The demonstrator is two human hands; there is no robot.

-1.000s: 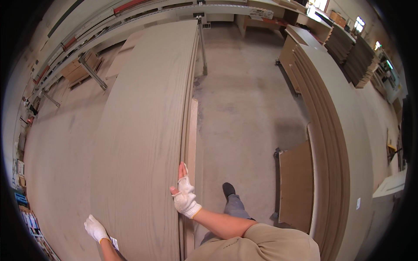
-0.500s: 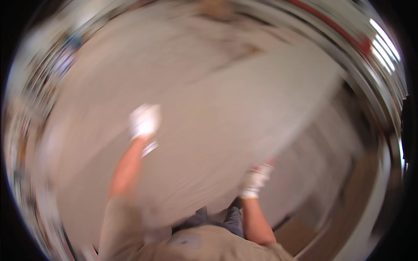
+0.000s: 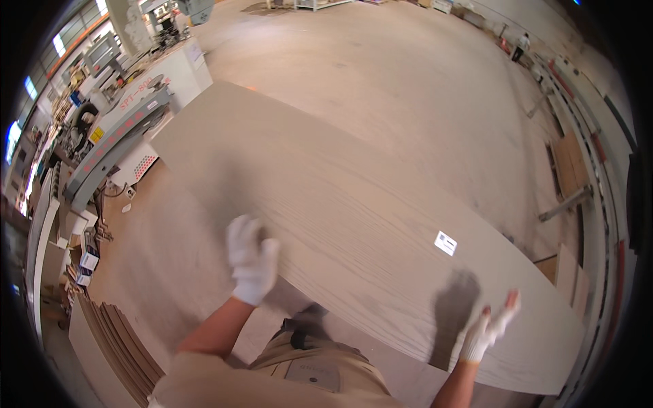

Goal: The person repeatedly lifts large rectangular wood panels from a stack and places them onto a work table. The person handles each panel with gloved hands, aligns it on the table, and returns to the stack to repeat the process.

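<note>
A long grey-brown wood-grain board (image 3: 340, 224) lies across the view in front of me, from the far left to the near right. A small white label (image 3: 445, 243) is stuck on its face. My left hand (image 3: 252, 262), in a white glove, is over the near edge of the board, slightly blurred, with thumb and fingers apart and nothing seen in it. Over the right end of the board is my right hand (image 3: 486, 333), also gloved, with fingers spread and reddish tips. Its shadow falls on the board beside it. I cannot tell whether either hand touches the board.
A white and grey machine (image 3: 129, 115) stands at the far left, by the far end of the board. Several stacked brown panels (image 3: 119, 347) are at the near left. Along the right runs a long metal frame (image 3: 578, 115). A person (image 3: 521, 46) stands far off at the right.
The view has swung and is sharper now. The left hand is lower and nearer the board's edge. My right hand has moved right and down, its fingers now spread; they were curled before.
</note>
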